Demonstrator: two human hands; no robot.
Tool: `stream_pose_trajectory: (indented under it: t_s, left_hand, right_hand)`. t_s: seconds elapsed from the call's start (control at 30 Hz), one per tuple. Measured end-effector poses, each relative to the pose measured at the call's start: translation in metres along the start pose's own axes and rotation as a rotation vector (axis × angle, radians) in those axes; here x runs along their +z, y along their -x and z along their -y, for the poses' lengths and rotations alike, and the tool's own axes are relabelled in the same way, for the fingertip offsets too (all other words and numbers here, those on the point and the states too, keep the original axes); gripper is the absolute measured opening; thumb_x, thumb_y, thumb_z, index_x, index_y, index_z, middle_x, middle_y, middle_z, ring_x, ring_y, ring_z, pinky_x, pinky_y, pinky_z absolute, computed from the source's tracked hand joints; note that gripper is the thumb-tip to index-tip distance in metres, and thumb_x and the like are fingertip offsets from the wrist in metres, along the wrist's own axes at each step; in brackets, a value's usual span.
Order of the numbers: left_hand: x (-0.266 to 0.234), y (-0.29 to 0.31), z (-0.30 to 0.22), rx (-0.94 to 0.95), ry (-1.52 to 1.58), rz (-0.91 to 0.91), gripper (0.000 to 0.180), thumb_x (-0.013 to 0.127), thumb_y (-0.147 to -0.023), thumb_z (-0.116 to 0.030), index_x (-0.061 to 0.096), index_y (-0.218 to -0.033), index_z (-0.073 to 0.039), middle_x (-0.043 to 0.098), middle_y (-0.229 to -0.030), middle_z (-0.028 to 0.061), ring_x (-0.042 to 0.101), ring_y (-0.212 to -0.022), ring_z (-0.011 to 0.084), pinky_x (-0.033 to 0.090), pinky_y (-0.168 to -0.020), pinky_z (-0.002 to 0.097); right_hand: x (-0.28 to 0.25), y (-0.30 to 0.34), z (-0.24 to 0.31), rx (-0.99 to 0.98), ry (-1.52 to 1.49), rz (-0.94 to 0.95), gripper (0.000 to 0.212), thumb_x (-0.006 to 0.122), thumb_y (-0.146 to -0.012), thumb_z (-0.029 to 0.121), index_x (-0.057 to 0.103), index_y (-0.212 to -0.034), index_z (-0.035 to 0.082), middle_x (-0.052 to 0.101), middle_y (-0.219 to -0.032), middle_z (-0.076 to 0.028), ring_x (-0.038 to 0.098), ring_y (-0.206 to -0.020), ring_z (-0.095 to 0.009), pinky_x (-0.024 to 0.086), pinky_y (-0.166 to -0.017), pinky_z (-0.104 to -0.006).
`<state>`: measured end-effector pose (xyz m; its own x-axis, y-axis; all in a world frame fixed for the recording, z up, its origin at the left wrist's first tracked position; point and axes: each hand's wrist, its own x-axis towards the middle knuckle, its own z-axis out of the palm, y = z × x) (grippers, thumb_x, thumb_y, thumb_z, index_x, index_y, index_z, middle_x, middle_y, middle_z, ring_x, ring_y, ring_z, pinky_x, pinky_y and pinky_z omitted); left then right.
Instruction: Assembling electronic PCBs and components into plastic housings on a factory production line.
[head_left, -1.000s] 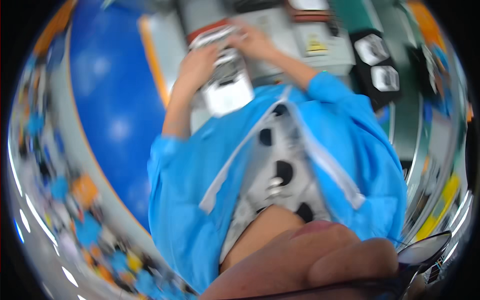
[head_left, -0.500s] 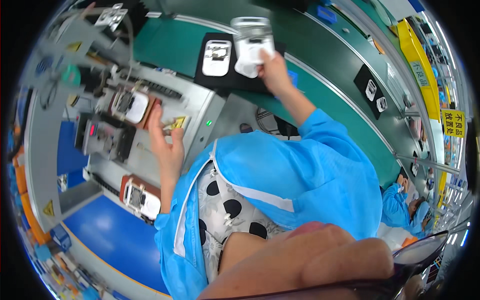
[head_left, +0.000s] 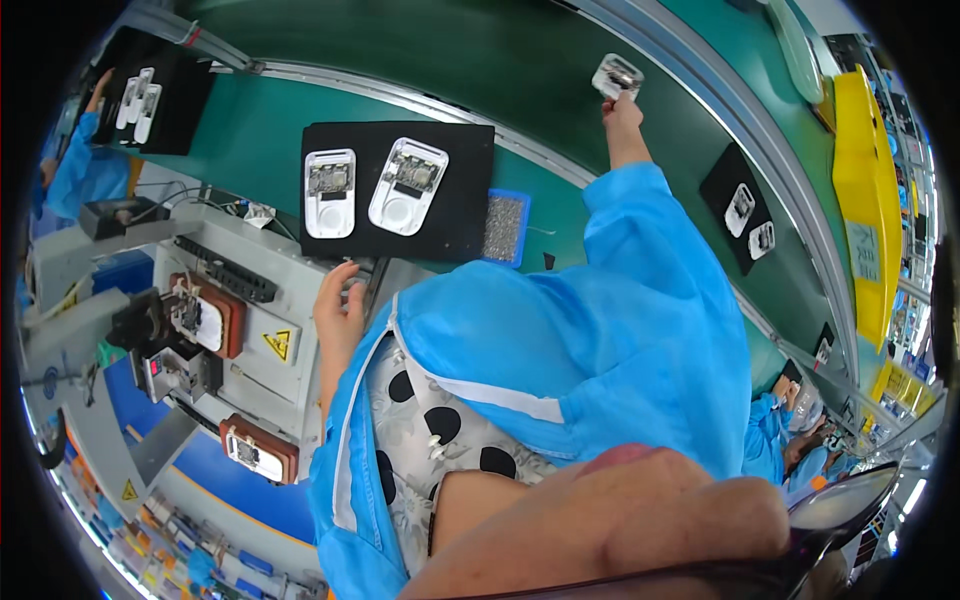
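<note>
My right hand (head_left: pixel 623 115) is stretched far out over the dark green belt, fingers closed on the near end of a white device housing (head_left: pixel 609 77) with exposed electronics. Whether the housing touches the belt, I cannot tell. Bent loosely and apart, the fingers of my left hand (head_left: pixel 340 308) hold nothing; it is beside the machine, just below the black mat (head_left: pixel 460 160). Two similar open housings lie on that mat, an upright left one (head_left: pixel 330 212) and a tilted right one (head_left: pixel 402 205). Both show circuit boards at their upper ends.
A blue tray (head_left: pixel 507 226) of small metal parts sits against the mat. The machine on the left has two brown fixtures, an upper one (head_left: pixel 232 325) and a lower one (head_left: pixel 288 462), each with a housing. Another black mat (head_left: pixel 722 187) with two housings lies right. Co-workers sit at both sides.
My right hand has gone from above the black mat rightward over the belt with a white housing. My left hand has left the upper fixture's side. The view has shifted.
</note>
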<state>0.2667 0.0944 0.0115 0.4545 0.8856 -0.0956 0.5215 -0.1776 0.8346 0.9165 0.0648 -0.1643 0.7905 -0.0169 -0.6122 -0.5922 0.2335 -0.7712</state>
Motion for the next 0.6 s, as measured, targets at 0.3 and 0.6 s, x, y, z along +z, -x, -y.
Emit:
stream_pose_trajectory:
  t_s: [0.3,0.6]
  left_hand:
    - [0.025,-0.014,-0.008,-0.138,-0.172,-0.135,0.02,0.066,-0.094,-0.004,0.07,-0.114,-0.006,0.071,-0.123,0.0108,0.07,-0.104,0.0249,0.056,-0.083,0.0328]
    - [0.053,-0.048,-0.016,0.045,-0.355,-0.067,0.018,0.069,-0.089,-0.009,0.071,-0.106,-0.007,0.071,-0.104,0.0113,0.07,-0.093,0.0315,0.056,-0.081,0.0386]
  right_hand:
    - [0.015,-0.164,0.066,-0.025,0.015,0.029,0.02,0.059,-0.102,0.018,0.063,-0.111,0.0,0.068,-0.09,-0.014,0.065,-0.069,-0.022,0.051,-0.059,-0.0306]
    - [0.049,-0.035,-0.011,-0.316,0.581,0.65,0.028,0.073,-0.097,0.025,0.072,-0.106,-0.001,0.068,-0.088,-0.007,0.065,-0.079,-0.017,0.054,-0.073,-0.0303]
